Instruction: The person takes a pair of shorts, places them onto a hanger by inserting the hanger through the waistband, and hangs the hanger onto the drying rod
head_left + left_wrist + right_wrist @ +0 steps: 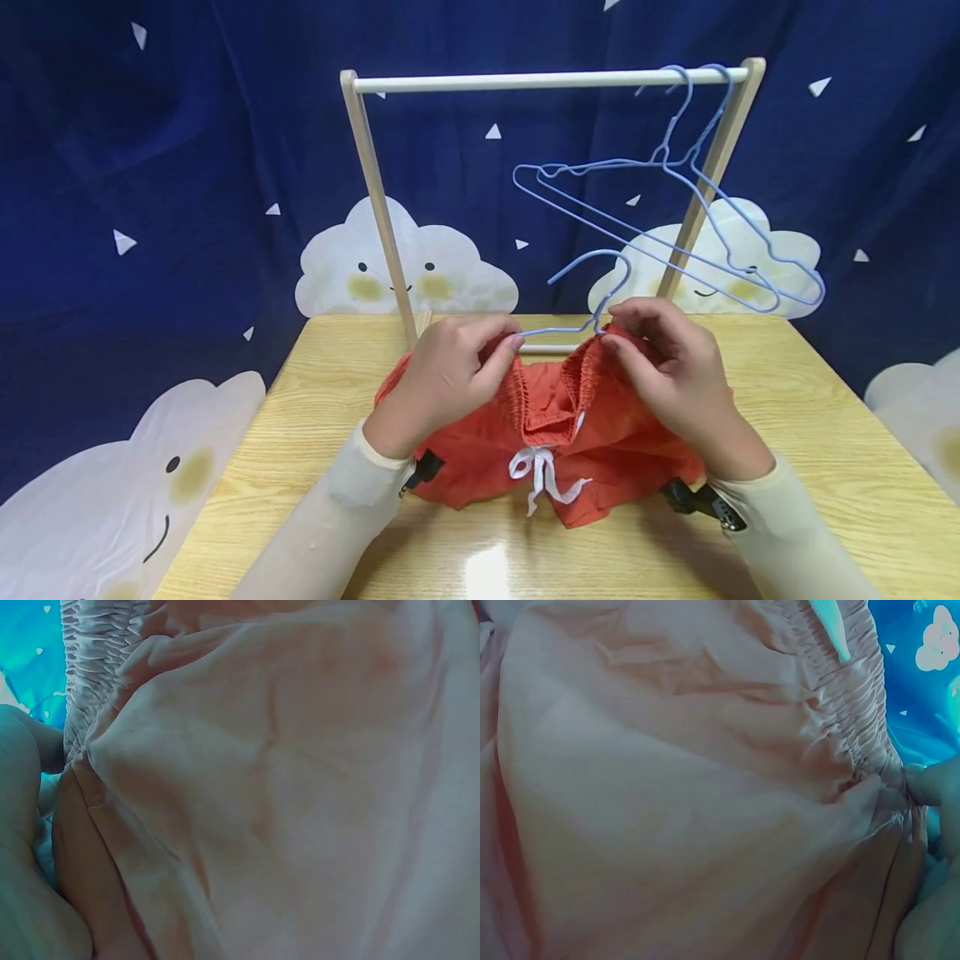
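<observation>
Orange-red shorts [480, 454] with a gathered elastic waistband and a white drawstring bow [536, 471] hang in front of me, low over the table. A blue wire hanger [555, 331] runs into the waist opening, its hook above the fabric; its ends are hidden. At the left side, my left hand [450, 371] pinches the waistband between thumb and fingers, close to the hanger's wire. My right hand [671, 371] pinches the waistband's other side, beside the base of the hook. In both wrist views, the shorts' fabric [262, 780] [682, 795] fills most of the picture.
A wooden rack with a white rail [510, 82] stands at the back of the wooden table [300, 417]. Two blue wire hangers [660, 162] hang at its right end, just above and behind my right hand. A dark blue curtain [225, 167] with clouds lies behind.
</observation>
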A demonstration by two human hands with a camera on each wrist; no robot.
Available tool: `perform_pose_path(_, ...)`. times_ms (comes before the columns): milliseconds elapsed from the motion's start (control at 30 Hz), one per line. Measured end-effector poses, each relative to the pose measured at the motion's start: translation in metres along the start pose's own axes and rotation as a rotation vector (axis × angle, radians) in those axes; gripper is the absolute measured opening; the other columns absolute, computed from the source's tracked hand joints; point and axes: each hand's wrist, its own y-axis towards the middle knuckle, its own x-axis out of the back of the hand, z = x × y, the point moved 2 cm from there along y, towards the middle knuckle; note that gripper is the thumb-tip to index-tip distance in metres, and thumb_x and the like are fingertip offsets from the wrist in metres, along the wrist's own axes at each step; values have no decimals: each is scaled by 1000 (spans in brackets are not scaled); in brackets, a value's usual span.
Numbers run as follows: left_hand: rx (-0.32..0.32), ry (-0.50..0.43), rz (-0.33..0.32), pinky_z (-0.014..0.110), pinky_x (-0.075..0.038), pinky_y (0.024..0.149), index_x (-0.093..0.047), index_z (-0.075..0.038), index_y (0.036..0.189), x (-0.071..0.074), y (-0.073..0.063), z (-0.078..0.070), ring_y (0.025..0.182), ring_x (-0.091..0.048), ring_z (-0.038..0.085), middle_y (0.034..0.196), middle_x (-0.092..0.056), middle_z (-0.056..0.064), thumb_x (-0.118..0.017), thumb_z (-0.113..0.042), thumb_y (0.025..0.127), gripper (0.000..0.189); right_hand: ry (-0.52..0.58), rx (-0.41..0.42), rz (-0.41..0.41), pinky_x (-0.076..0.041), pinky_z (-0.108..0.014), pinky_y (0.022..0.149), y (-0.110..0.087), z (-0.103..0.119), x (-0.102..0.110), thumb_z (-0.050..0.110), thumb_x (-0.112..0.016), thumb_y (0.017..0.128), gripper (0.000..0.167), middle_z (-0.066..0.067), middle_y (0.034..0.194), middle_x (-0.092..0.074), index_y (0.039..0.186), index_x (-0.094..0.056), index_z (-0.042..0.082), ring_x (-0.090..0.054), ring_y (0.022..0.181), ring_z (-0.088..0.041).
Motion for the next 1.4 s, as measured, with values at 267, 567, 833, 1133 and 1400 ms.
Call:
perform_pose_path(267, 15, 11, -19, 26, -43, 56, -76, -14, 96, 2, 1, 7, 59, -48, 4, 68, -58, -9, -65, -22, 107, 17, 7, -2, -23, -56, -12, 77, 2, -2, 5, -28, -79, 76, 46, -4, 99, -74, 117, -73, -7, -69, 84, -6)
perform_pose_path(567, 0, 35, 4, 26, -37, 54, -66, -18, 84, -1, 2, 8, 57, -44, 5, 65, -51, -10, -66, -24, 107, 24, 18, -11, -30, -54, -12, 72, 1, -3, 5, -28, -78, 77, 45, -3, 98, -74, 117, -73, -7, -66, 81, -7)
perform_pose_path(833, -27, 42, -23, 25, -36, 56, -61, -19, 78, 0, 3, 8, 57, -43, 4, 64, -47, -9, -65, -22, 109, 31, 33, -33, -30, -56, -12, 73, 0, -4, 5, -27, -78, 79, 43, -4, 97, -74, 116, -73, -8, -68, 82, -8)
perform_pose_path(1133, 2, 35, -80, 26, -41, 58, -74, -17, 90, 8, 1, 12, 61, -47, 5, 68, -54, -9, -68, -21, 108, 19, 36, -66, -23, -57, -13, 70, 0, -6, 9, -26, -77, 81, 38, -4, 96, -71, 114, -74, -5, -66, 80, -10)
perform_pose_path(1400, 57, 45, -111, 29, -39, 56, -77, -17, 93, 20, -1, 17, 60, -47, 8, 67, -54, -8, -69, -22, 107, 17, -4, -99, -5, -59, -15, 70, 2, -7, 15, -23, -77, 85, 34, -3, 97, -71, 115, -72, -8, -67, 81, -10)
